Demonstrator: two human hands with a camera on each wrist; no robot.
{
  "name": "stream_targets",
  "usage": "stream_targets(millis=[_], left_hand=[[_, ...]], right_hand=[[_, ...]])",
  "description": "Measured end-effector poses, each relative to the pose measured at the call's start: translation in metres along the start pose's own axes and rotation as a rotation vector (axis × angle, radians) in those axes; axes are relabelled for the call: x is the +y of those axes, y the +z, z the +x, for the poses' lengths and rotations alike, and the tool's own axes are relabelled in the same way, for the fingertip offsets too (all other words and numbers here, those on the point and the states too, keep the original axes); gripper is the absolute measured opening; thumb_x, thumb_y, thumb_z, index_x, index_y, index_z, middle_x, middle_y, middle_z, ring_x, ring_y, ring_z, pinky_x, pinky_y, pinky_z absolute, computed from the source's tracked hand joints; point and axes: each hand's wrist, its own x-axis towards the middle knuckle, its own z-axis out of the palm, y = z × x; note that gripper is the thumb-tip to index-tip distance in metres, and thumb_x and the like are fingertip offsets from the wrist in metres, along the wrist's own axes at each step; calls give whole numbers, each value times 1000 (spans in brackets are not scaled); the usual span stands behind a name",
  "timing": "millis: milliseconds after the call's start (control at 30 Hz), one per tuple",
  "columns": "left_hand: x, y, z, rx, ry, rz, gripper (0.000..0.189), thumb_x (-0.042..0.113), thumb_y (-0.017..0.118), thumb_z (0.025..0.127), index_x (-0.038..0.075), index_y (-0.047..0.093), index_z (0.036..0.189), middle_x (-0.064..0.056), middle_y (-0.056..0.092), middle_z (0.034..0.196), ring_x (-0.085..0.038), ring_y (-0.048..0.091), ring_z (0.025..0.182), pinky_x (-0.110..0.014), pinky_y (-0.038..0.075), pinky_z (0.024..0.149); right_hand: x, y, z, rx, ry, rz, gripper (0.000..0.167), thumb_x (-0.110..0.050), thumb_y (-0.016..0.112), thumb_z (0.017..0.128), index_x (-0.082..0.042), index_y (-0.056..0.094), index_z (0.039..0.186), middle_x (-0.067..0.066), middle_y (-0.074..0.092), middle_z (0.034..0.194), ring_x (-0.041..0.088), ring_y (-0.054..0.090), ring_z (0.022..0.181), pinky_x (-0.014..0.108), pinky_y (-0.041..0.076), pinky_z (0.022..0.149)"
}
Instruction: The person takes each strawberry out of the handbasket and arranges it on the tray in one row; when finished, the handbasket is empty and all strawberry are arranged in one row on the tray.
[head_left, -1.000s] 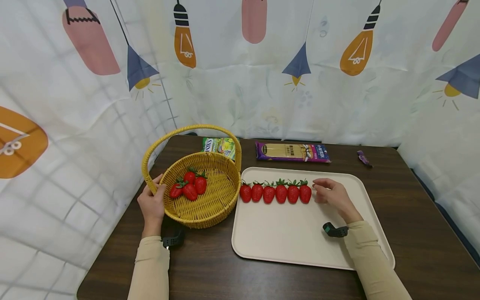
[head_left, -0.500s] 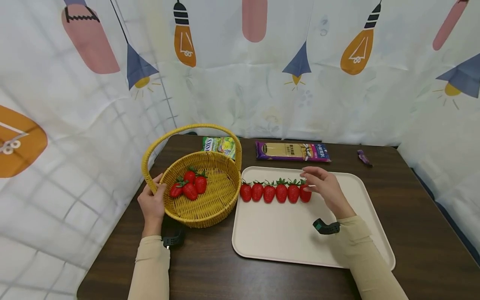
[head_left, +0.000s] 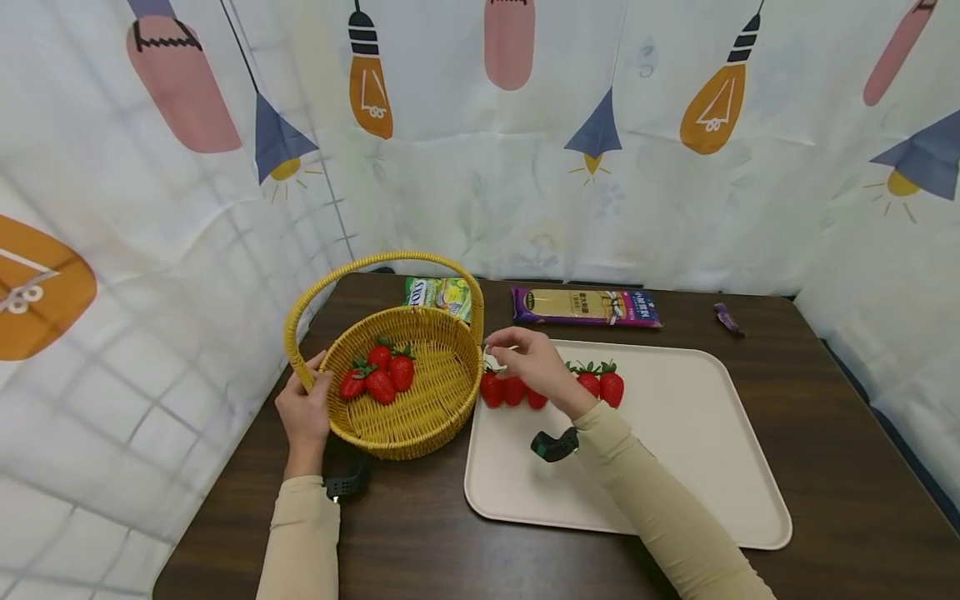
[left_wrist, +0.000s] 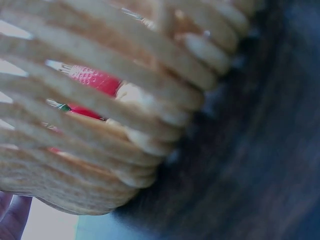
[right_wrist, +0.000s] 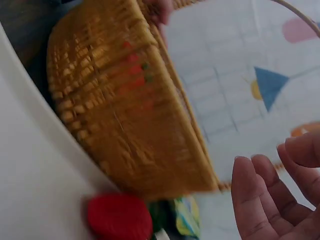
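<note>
Left hand [head_left: 303, 408] grips the left rim of the yellow woven basket [head_left: 405, 432] beside the foot of its handle [head_left: 477, 312]; basket stands on the dark table [head_left: 420, 525], left of the cream tray [head_left: 690, 467]. Four berries [head_left: 381, 386] lie inside, bunched toward the left. Right hand [head_left: 536, 364] is empty, fingers loosely bent and parted, above the left end of the strawberry row [head_left: 611, 389] on the tray, near the basket's right rim. Hand hides the middle of the row; visible berries lie side by side, leaves toward the far edge. Judgement: berries look light and smooth; whether real or moulded, cannot tell. Best hold: light pinch across the broad shoulders, sparing the leaves. Basket appears light, fairly stiff, easily tipped; rim or handle suits a steadying grip.
</note>
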Motion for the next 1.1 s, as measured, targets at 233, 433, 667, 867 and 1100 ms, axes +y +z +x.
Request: stream_targets(millis=[233,433,667,867,1100], left_hand=[[-1,-3,0,2,-12,15,20,5,64,91,-10,60,79,-14,67,121,-2,60,94,-17,38,65],[0,-4,0,-9,-35,10,18,3,63,91,-10,60,79,-18,66,123,-6,62,98,-16,40,67],[3,-2,-2,-6,-22,3,17,6,64,91,-8,63,82,-10,69,121,-6,62,99,-15,42,70],[4,-2,-1,-29,-36,-15,17,6,64,91,-10,65,84,-11,67,123,-1,60,89,-17,40,65],[29,-5,-6,-38,-53,-5,16,2,62,91,-12,63,84,-19,65,124,-1,56,80,-17,38,62]], right_hand=[[-4,58,18,-88,-85,-110,25,-14,61,96,-1,65,117,14,67,117,35,66,92,42,55,78],[-5,94,26,-159,-100,-215,23,-17,62,94,-9,68,115,5,68,112,17,66,86,26,53,70],[-5,118,39,-195,-71,-278,30,-19,65,93,-7,65,121,10,65,119,22,63,98,23,50,75],[1,119,56,-150,-21,-330,33,-19,64,93,-10,64,125,8,64,123,15,61,93,24,49,70],[8,124,70,-181,9,-377,40,-21,64,93,-13,61,133,5,61,132,18,60,107,27,49,79]])
